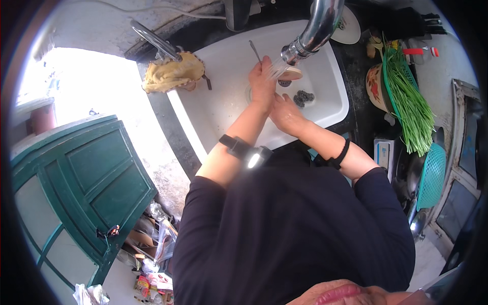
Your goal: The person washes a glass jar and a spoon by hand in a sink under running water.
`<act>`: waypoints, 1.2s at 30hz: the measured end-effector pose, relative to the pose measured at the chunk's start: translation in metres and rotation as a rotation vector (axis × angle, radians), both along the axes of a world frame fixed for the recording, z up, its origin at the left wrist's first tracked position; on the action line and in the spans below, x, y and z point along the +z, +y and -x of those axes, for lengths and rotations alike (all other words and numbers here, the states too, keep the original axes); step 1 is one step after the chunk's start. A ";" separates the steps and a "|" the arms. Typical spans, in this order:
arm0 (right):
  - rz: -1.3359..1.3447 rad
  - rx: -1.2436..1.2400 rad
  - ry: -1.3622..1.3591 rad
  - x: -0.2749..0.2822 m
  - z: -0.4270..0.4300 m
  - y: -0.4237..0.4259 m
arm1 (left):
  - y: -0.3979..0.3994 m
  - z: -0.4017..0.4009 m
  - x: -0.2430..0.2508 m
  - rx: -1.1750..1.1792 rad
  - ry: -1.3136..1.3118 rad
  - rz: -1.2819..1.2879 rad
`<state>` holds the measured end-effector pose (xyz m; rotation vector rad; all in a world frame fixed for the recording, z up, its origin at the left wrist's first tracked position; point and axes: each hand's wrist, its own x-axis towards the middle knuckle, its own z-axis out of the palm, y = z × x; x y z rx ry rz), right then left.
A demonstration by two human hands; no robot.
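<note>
Over the white sink, water runs from the metal faucet onto my left hand. A thin metal utensil handle sticks up beyond its fingers; whether the hand grips it is hard to tell. My right hand lies close against the left wrist, fingers partly hidden, nothing plainly held. Just beyond the hands is a small round pinkish object, above the dark drain. A dark scouring pad lies in the basin to the right. Part of a clear round rim shows beside the left wrist.
A yellow cloth hangs by a second faucet at the left rim. Right of the sink stand a plate, a floral enamel basin, green chives and a teal plastic basket. A green door is at left.
</note>
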<state>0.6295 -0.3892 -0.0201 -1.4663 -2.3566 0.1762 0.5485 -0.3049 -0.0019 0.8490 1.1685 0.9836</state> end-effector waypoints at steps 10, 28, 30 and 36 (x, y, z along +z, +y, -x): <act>0.394 -0.006 -0.064 -0.015 -0.005 0.050 | 0.024 0.111 0.024 0.060 -0.047 -0.073; 0.492 -0.318 0.234 -0.020 -0.117 0.033 | -0.010 0.045 0.013 -1.074 1.069 -0.620; 0.654 -0.340 -0.028 -0.037 -0.121 0.027 | -0.008 0.034 0.011 -1.098 1.101 -0.642; 0.894 -0.037 -0.495 -0.062 -0.098 0.034 | 0.002 0.048 0.034 -1.042 1.166 -0.701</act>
